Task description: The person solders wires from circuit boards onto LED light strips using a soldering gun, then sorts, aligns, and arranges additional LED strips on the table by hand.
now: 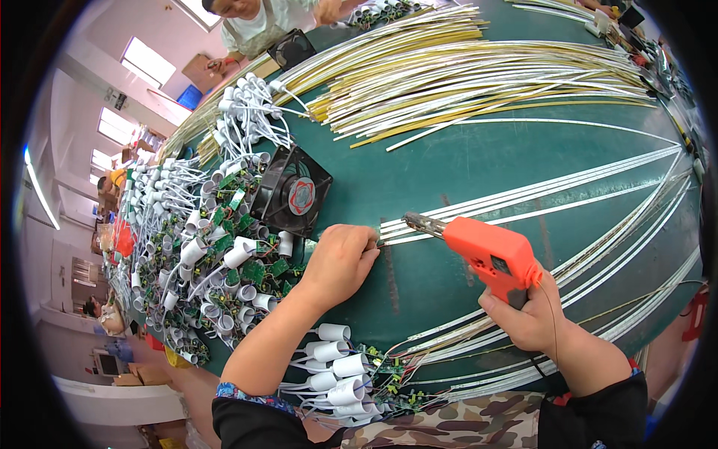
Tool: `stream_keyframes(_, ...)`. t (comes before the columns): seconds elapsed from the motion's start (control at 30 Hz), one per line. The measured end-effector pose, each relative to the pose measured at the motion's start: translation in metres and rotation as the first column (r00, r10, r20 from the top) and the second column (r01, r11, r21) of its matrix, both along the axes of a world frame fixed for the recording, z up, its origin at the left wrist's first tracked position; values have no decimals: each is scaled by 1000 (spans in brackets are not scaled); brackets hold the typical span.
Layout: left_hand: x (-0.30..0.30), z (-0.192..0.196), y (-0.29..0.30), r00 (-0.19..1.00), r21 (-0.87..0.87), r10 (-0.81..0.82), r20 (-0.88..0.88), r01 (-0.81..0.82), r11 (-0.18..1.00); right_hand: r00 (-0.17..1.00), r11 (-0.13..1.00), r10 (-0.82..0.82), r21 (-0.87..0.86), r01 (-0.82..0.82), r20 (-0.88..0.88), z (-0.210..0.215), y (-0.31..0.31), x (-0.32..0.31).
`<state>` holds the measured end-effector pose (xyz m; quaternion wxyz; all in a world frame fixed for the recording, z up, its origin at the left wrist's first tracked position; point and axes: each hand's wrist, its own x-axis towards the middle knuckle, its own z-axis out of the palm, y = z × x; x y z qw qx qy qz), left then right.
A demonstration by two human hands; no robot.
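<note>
Green-topped bench (426, 299) filling most of the view, inside a pale-walled workroom (112, 30). Nearest, at the lower edge, wears a camouflage apron (449, 420) and black sleeves (598, 411). Just beyond the apron, shows a cluster of white cylinders (348, 367) wired to small circuit boards (381, 364), with a curving bundle of strips (591, 263) to the right. Grips an orange-red, pistol-shaped tool (490, 251) in the right hand (529, 318), with fingers wrapped round its handle and its metal nose (428, 225) aimed left over long white strips (561, 182); cannot tell whether touching. Curls the left hand (338, 262) at the left ends of these strips, with thumb near forefinger; cannot tell how tightly closed, or on what. Runs the strips side by side across mid-bench toward the right edge. Left of the left hand, shows a heap of more white cylinders and green boards (193, 251), with a square black fan (295, 193) at its right side. Farther back, piles white and yellow strips (479, 82) in a broad sheaf. Beyond, across the bench, shows another person (258, 26) near a second black fan (292, 49), then bright windows (149, 61).
</note>
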<state>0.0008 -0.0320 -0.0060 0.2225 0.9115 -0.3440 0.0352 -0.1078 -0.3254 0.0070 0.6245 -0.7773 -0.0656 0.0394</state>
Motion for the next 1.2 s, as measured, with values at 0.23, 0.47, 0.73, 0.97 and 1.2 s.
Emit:
stream_keyframes(0.23,0,-6,0,988,-28,-39,151,44,999,1000,1000,14,0,-14,-3,-3,4,0)
stream_keyframes(0.47,1,-11,2,976,1,-88,199,90,996,998,998,54,-17,-55,-34,-3,4,1)
stream_keyframes(0.73,-1,-12,1,970,31,-79,230,74,997,996,995,93,-26,-93,1,-6,10,4)
stream_keyframes(0.97,-2,-13,0,958,59,-88,272,75,995,990,994,96,-70,-89,105,-13,14,7)
stream_keyframes(1.2,-2,-14,-1,952,71,-91,293,74,995,990,986,125,-116,-116,72,-3,14,7)
